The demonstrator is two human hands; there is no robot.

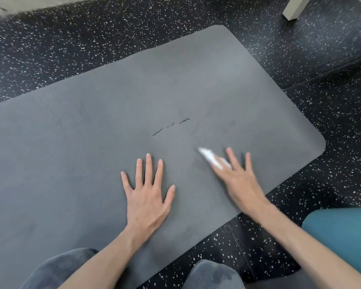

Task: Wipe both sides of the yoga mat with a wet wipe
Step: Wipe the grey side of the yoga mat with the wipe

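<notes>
Even, soft daylight-like lighting fills the scene, moderately bright, with no glare or hot spots. Shadows are faint: a thin soft one hugs the fingers of the left hand (147,195), which is in sharp focus. The right hand (236,176), toward 3 o'clock from centre, is smeared by motion blur, as is the white wet wipe (210,158) under it. Wide-angle distortion bends the yoga mat (92,132) edges. The speckled floor (92,38) streaks and softens toward 11 o'clock and 1 o'clock.
</notes>
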